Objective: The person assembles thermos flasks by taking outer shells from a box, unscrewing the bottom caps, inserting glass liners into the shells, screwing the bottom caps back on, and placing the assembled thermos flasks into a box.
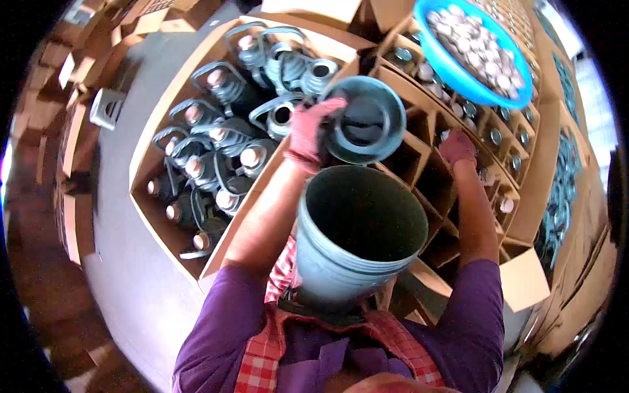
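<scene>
My left hand (308,134), in a pink glove with dark patches, is closed on the side of a round blue-green tub (394,124). The tub's open mouth faces up and its inside looks dark. Just below it, close to my body, stands a large grey-green bucket (347,275), also open at the top. My right hand (457,147), gloved in pink, reaches into a divided cardboard box (409,152). Its fingers are closed, with something small and whitish at their tips that I cannot make out.
At left, a cardboard box (152,134) holds several dark jugs with looped handles and pale caps. A blue basin (429,49) full of whitish caps rests over compartments at upper right. Blue-green handles (563,177) lie piled at far right. A light plastic stool (107,109) stands on the floor.
</scene>
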`<state>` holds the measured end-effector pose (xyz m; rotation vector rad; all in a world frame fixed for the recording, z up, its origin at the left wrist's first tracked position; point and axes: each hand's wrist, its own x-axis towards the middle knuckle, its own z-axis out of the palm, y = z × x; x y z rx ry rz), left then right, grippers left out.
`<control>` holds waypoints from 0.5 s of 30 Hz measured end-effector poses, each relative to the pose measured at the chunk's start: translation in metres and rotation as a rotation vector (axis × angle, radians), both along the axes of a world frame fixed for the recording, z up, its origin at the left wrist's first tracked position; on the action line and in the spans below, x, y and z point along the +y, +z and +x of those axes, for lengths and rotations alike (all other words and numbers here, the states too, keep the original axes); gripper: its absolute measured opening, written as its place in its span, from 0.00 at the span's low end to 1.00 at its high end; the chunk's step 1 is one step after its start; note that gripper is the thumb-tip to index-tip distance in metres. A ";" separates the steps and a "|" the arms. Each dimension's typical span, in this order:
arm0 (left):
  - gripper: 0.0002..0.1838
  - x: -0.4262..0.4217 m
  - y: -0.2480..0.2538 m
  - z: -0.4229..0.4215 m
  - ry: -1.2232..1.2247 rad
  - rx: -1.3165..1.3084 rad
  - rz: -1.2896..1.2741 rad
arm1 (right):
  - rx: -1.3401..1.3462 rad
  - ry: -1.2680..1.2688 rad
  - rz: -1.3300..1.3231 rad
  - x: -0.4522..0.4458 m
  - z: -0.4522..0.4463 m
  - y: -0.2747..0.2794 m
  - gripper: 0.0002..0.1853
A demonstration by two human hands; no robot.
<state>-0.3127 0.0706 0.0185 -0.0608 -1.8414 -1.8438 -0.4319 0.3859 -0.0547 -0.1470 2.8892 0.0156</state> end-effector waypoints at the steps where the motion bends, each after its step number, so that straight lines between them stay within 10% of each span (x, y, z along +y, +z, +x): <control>1: 0.06 0.005 0.005 0.002 -0.012 -0.094 0.189 | -0.101 0.025 0.074 -0.009 -0.007 0.012 0.29; 9: 0.19 0.004 -0.011 0.020 -0.474 -0.331 1.242 | 0.568 0.170 0.029 0.012 0.027 0.016 0.43; 10: 0.19 0.013 -0.024 0.016 -0.381 -0.295 0.891 | 0.517 0.170 -0.061 0.004 0.039 0.056 0.43; 15: 0.23 0.049 -0.017 0.011 -1.194 -0.525 1.386 | 0.858 0.448 -0.068 -0.065 0.110 0.253 0.45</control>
